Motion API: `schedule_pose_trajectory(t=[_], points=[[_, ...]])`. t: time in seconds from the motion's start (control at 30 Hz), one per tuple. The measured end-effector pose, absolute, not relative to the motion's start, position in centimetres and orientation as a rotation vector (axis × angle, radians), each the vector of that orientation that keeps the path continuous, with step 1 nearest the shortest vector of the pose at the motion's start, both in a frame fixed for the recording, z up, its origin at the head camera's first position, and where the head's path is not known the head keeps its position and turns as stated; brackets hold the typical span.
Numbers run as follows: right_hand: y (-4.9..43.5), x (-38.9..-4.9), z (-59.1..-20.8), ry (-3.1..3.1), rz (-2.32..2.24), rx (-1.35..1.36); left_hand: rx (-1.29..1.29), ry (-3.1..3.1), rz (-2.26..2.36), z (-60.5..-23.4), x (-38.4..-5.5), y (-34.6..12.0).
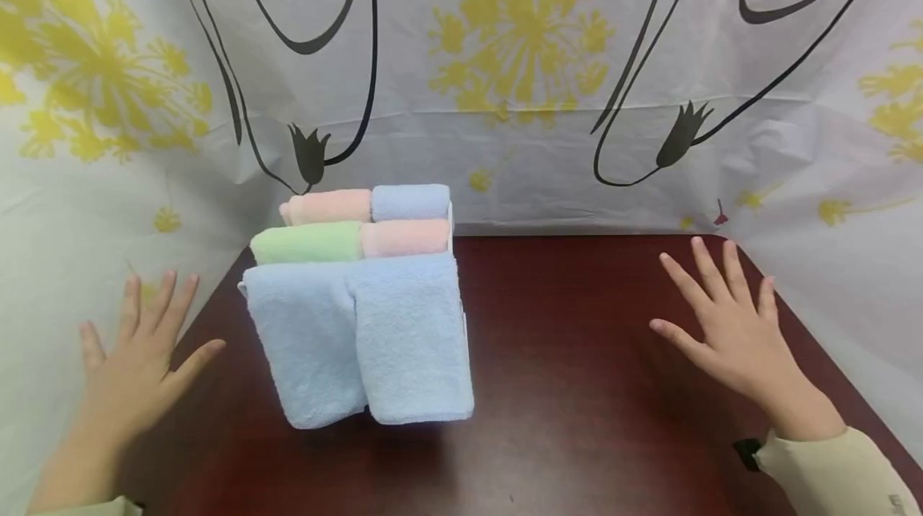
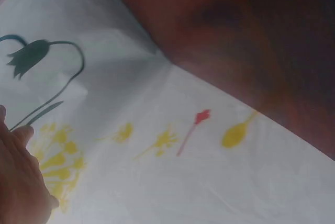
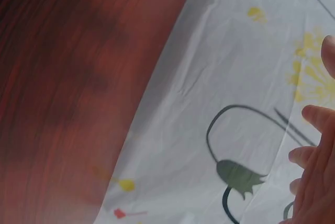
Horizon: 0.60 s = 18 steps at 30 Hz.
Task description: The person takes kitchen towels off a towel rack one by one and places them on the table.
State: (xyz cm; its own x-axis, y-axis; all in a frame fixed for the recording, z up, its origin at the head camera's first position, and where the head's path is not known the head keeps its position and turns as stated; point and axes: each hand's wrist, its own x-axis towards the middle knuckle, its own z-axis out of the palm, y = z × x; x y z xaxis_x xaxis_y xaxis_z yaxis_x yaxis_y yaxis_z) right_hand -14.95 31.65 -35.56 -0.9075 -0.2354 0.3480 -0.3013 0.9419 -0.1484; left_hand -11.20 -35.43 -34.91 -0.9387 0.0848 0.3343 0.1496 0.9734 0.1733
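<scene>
In the head view, a white-edged holder (image 1: 465, 332) stands left of centre, mostly hidden by towels. Two light blue towels (image 1: 411, 340) hang side by side over its front. Behind them lie rolled towels: a green roll (image 1: 306, 243) beside a pink roll (image 1: 404, 238), and at the back another pink roll (image 1: 332, 206) beside a blue roll (image 1: 411, 202). My left hand (image 1: 137, 364) is left of the towels, fingers spread, holding nothing. Well to their right, over the table's right side, my right hand (image 1: 743, 332) also has its fingers spread and holds nothing.
The dark red-brown table (image 1: 577, 388) has a glossy wood surface. A white curtain (image 1: 519, 163) printed with yellow flowers and dark stems hangs along its back and both sides. A dark band (image 1: 747, 453) shows at the right sleeve (image 1: 836, 468).
</scene>
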Motion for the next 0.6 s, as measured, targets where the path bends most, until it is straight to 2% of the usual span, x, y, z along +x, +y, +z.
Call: schedule_pose_trajectory(t=[0.6], points=[[24.5, -15.5, -33.7, -2.558, 0.669, 0.657, -0.462, -2.183, -0.654, -31.1, -11.0, -31.5]])
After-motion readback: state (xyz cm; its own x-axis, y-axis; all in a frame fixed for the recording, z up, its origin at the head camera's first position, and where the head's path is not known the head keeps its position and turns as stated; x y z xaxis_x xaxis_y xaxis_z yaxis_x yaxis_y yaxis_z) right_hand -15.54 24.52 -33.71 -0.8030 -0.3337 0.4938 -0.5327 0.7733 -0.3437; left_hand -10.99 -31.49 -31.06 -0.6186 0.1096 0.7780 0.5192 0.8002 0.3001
